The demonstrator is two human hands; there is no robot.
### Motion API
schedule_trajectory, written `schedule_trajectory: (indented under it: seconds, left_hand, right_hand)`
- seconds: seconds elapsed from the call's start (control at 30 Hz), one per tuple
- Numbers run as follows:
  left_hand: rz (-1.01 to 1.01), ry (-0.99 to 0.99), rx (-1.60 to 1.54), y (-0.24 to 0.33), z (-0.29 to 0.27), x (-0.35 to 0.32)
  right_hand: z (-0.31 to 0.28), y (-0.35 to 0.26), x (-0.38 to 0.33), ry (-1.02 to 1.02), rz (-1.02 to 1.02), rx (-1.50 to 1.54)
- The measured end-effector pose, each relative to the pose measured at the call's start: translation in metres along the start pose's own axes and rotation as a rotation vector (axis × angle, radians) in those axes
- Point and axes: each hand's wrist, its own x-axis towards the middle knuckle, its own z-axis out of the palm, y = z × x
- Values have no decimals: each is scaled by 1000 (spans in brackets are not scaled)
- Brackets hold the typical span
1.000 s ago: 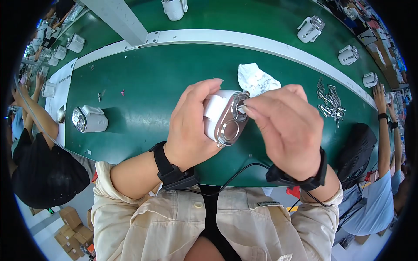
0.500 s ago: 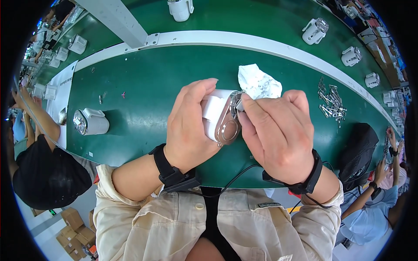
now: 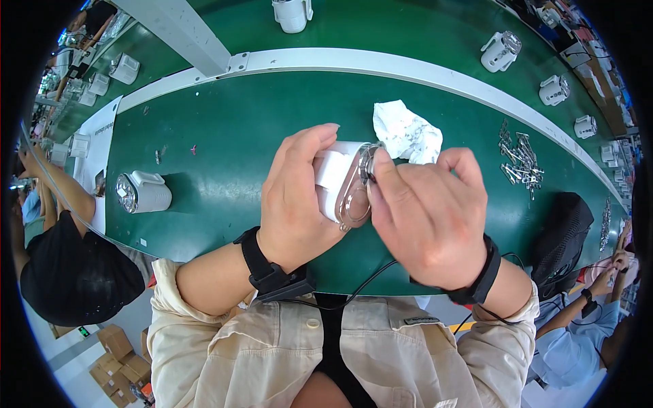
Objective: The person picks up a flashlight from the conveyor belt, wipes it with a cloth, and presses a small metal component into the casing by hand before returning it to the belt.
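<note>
My left hand (image 3: 292, 197) is wrapped round a white appliance (image 3: 333, 171) with a handle, holding it tilted over the green bench. Its shiny oval end face (image 3: 355, 194), partly clear and brownish, is turned to the right. The thumb and forefinger of my right hand (image 3: 432, 211) are pinched together at the upper rim of that face. Whatever lies between these fingertips is too small and covered to make out. Just beyond the right hand lies a crumpled white cloth or paper (image 3: 407, 132).
Another white appliance (image 3: 153, 192) lies on the left of the bench. Small metal parts (image 3: 522, 163) are piled at the right, near a black mesh bag (image 3: 561, 234). Beyond the white rail (image 3: 340, 60) stand several similar appliances (image 3: 502, 52). Co-workers sit at both sides.
My right fingertips have shifted slightly left along the rim, covering the shiny bit seen between them before. The left hand keeps its hold. Appliances beyond the rail have moved a little right.
</note>
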Motion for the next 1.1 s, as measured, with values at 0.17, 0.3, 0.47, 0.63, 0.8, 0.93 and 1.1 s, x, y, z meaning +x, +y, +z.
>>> schedule_trajectory:
  seconds: [0.17,0.3,0.47,0.63,0.8,0.93,1.1]
  left_hand:
    - [30,-54,26,0,-4,7]
    - [-31,-60,-132,2,-3,5]
    - [-12,-56,-376,7,0,1]
    - [36,-92,-420,7,1,1]
    - [139,-8,-461,4,9,-4]
    - [144,-148,-438,5,1,2]
    - [172,-133,-342,9,3,6]
  right_hand:
    - [-5,-5,2,-113,70,-7]
    - [-14,23,0,24,123,485]
    - [-3,24,7,-19,464,1010]
    - [16,18,-3,-144,470,1489]
    - [14,15,-3,-167,479,1650]
    - [11,12,-2,-163,560,1760]
    - [12,11,0,-127,567,1741]
